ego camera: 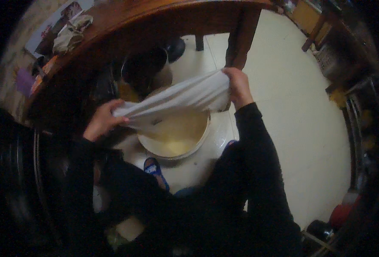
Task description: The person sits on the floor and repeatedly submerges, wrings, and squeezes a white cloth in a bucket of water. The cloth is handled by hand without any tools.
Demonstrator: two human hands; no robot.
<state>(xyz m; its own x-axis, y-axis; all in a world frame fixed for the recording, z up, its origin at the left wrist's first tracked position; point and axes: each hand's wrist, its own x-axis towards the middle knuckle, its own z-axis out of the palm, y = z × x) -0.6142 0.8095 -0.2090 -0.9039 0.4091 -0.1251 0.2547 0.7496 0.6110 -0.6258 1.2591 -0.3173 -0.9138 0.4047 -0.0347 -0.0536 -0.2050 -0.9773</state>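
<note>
A white cloth [183, 93] is stretched between my two hands, with folds running along its length. My left hand [104, 120] grips its lower left end, and my right hand [239, 85] grips the upper right end. Below the cloth, a round pale basin [189, 151] stands on the tiled floor between my feet. Its inside looks yellowish, and the cloth hides its far part. Whether it holds liquid I cannot tell.
Ahead is a dark wooden table [163, 16] with a thick leg [242, 41]. Under it stand a dark round container [144, 69] and other dark items. A crumpled cloth or bag [70, 35] lies on top at the left. Furniture and items line the right side.
</note>
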